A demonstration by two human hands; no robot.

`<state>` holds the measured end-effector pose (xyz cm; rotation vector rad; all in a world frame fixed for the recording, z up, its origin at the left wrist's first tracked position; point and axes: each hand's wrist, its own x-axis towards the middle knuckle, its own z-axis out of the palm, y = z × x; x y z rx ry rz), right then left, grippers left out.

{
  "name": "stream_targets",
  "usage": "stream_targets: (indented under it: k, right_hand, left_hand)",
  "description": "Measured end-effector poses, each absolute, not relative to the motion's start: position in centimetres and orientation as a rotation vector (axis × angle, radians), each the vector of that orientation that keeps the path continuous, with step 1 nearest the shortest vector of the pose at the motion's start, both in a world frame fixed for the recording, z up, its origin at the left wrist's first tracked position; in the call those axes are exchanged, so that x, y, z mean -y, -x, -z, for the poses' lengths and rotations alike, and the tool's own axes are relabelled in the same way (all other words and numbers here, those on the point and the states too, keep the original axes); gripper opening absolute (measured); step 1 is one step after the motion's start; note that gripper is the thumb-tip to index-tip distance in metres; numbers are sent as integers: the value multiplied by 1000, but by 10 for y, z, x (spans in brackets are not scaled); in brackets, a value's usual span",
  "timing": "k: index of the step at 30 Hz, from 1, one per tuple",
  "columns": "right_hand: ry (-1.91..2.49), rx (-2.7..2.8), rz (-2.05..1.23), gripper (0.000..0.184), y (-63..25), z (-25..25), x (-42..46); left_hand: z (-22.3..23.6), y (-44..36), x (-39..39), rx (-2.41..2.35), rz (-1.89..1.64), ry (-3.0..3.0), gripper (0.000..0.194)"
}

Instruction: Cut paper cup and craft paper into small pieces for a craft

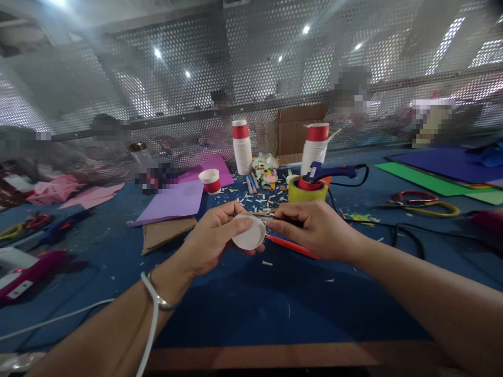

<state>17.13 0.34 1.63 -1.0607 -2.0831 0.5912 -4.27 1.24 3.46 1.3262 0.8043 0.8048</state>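
My left hand [214,235] is closed around a small white paper cup [249,233], its round bottom turned toward me. My right hand [314,229] is closed on a pair of scissors [288,244] with red handles; the thin metal blades reach the cup's rim. Both hands hover above the blue table [251,298] near its middle. A metal bangle and a white cord sit at my left wrist.
Behind the hands stand two stacks of red-and-white cups [242,146], a single cup [210,180], a blue glue gun [334,172] on tape rolls, pens and paper scraps. Purple paper [173,201], cardboard, green and purple sheets [432,178] and scissors [424,204] lie around. Other people sit behind a mesh screen.
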Motion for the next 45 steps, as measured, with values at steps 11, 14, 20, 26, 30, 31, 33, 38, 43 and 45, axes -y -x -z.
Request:
stream_targets:
  k: [11,14,20,26,30,31,33,38,43,45]
  right_hand:
    - [1112,2033,-648,36,-173,-15,-7]
    - [1101,1937,-736,40,-173,-14,-9]
    - [973,1824,-908,37,-166,-10,-8]
    - [925,1845,-1034,27,-163,-3,-8]
    - [926,1836,-1024,26,-163,-6,-9]
    - [923,1830,-1024,26,-163,-7,-9]
    - [910,1810,-1053,27,-163,-8,-8]
    - [882,1801,-1107,28,-164,-10,-8]
    - [869,1800,-1067,31,-163,-14,-5]
    - [865,1809,-1025,31,-162,-15,-3]
  left_hand:
    - [-34,45,-19,-817,-805,-1303,20]
    - [-33,44,-20,-857,-820,-1350,22]
    - [-28,39,-14,-854,-760,-1427,26]
    - [-26,39,-14,-850,-726,-1416,27]
    - [-23,38,-15,-851,-697,-1380,25]
    - [-23,37,-15,-850,-693,-1368,25]
    - [-23,37,-14,-839,-680,-1336,24]
    - [-27,37,-15,-794,-585,-1192,18]
    - [-27,35,-16,-776,-544,-1075,13]
    - [-27,35,-17,-764,-545,-1058,12]
